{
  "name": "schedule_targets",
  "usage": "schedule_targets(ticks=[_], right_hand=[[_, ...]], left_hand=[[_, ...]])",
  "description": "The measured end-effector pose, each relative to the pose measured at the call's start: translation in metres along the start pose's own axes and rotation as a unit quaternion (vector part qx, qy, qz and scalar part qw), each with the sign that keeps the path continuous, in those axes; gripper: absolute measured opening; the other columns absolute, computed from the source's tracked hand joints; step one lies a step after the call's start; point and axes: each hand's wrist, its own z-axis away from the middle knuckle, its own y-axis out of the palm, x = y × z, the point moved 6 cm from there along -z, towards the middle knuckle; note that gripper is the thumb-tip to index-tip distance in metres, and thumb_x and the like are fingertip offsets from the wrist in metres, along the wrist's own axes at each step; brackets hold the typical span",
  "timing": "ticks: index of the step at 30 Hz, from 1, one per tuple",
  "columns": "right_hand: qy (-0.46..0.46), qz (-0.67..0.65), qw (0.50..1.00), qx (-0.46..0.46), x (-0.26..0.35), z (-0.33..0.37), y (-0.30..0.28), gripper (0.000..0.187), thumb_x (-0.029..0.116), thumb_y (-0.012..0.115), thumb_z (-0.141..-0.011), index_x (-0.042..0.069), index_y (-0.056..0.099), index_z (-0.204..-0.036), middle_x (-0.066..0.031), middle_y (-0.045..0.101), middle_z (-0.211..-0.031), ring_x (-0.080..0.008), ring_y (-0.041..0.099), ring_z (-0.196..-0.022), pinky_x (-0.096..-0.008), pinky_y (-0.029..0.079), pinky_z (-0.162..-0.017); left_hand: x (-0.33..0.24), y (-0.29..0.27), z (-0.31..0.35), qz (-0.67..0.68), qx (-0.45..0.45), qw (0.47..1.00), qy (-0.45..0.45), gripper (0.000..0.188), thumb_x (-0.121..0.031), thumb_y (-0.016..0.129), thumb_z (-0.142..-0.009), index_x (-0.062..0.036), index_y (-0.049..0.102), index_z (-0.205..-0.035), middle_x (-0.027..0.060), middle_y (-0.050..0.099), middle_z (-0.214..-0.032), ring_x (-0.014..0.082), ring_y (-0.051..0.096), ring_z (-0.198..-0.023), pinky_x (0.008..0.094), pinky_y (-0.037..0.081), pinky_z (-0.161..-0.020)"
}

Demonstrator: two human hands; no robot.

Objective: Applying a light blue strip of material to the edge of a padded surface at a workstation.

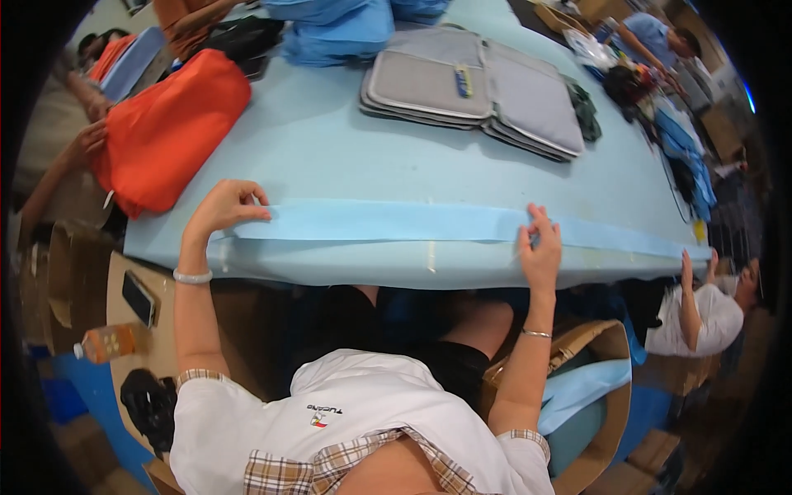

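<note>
A long pale blue fabric strip [388, 223] lies along the near edge of the light blue table. At its left end is my left hand [227, 206], thumb and fingers curved with a gap between the tips, the thumb at the strip. My right hand [540, 247] rests across the strip further right, fingers extended and slightly apart. Past it the strip runs on to the right, where another person's hands [693, 268] are at its far end. I wear a pale bangle on the left wrist and a thin bracelet on the right.
A grey zippered case [470, 91] lies open on the table [305, 140]. An orange bag [177, 132], touched by another person, is at the left; blue bags [338, 33] lie at the back. A cardboard box [615, 396] with blue fabric stands by my right arm. A bottle [111, 342] and phone [139, 299] are at my left.
</note>
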Motion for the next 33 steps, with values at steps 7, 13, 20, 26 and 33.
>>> schedule_targets(ticks=[7, 13, 20, 26, 33], right_hand=[[0.006, -0.042, 0.999, 0.003, -0.016, 0.0, 0.009, 0.047, 0.001, 0.06, -0.083, 0.007, 0.056, -0.129, -0.0112, 0.062, -0.093, -0.0272, 0.056, -0.121, -0.0499, 0.03, -0.107], [-0.03, -0.019, 0.999, -0.01, -0.017, 0.005, 0.0, 0.042, 0.0, 0.057, -0.086, 0.003, 0.055, -0.128, -0.012, 0.064, -0.104, -0.0337, 0.052, -0.125, -0.0523, 0.025, -0.109], [-0.011, -0.027, 0.999, 0.015, -0.006, 0.001, 0.006, 0.041, 0.001, 0.056, -0.088, 0.004, 0.055, -0.128, -0.0076, 0.055, -0.085, -0.0339, 0.049, -0.128, -0.053, 0.025, -0.109], [-0.014, 0.007, 1.0, 0.008, -0.014, 0.001, 0.003, 0.044, 0.004, 0.059, -0.086, 0.007, 0.055, -0.129, -0.0076, 0.055, -0.083, -0.0289, 0.053, -0.124, -0.0547, 0.024, -0.109], [0.008, 0.041, 0.999, -0.006, -0.008, 0.004, 0.001, 0.04, 0.008, 0.06, -0.081, 0.009, 0.057, -0.121, -0.0127, 0.063, -0.11, -0.0314, 0.061, -0.094, -0.0551, 0.034, -0.1]], left_hand=[[0.061, -0.032, 0.026, -0.028, 0.01, 0.999, 0.032, 0.018, -0.015, 0.078, -0.074, -0.0025, 0.071, -0.084, 0.0026, 0.067, -0.071, 0.0079, 0.059, -0.067, 0.0254, 0.047, -0.061], [0.075, -0.044, 0.035, -0.001, -0.008, 1.0, -0.022, 0.021, -0.014, 0.077, -0.076, -0.0007, 0.07, -0.089, 0.004, 0.069, -0.076, 0.0098, 0.062, -0.071, 0.0256, 0.05, -0.068], [0.083, -0.051, 0.04, 0.033, -0.083, 0.996, -0.003, 0.019, -0.008, 0.075, -0.075, -0.0009, 0.065, -0.09, 0.0024, 0.066, -0.081, 0.0096, 0.06, -0.077, 0.0261, 0.049, -0.072], [0.094, -0.055, 0.03, 0.006, -0.149, 0.989, 0.012, 0.022, -0.007, 0.076, -0.071, -0.0019, 0.064, -0.089, 0.0033, 0.065, -0.079, 0.0139, 0.061, -0.077, 0.0285, 0.051, -0.073], [0.047, -0.04, 0.043, -0.228, -0.31, 0.917, 0.104, 0.034, 0.001, 0.068, -0.075, -0.004, 0.062, -0.108, 0.0167, 0.052, -0.129, 0.036, 0.047, -0.121, 0.0413, 0.039, -0.101]])
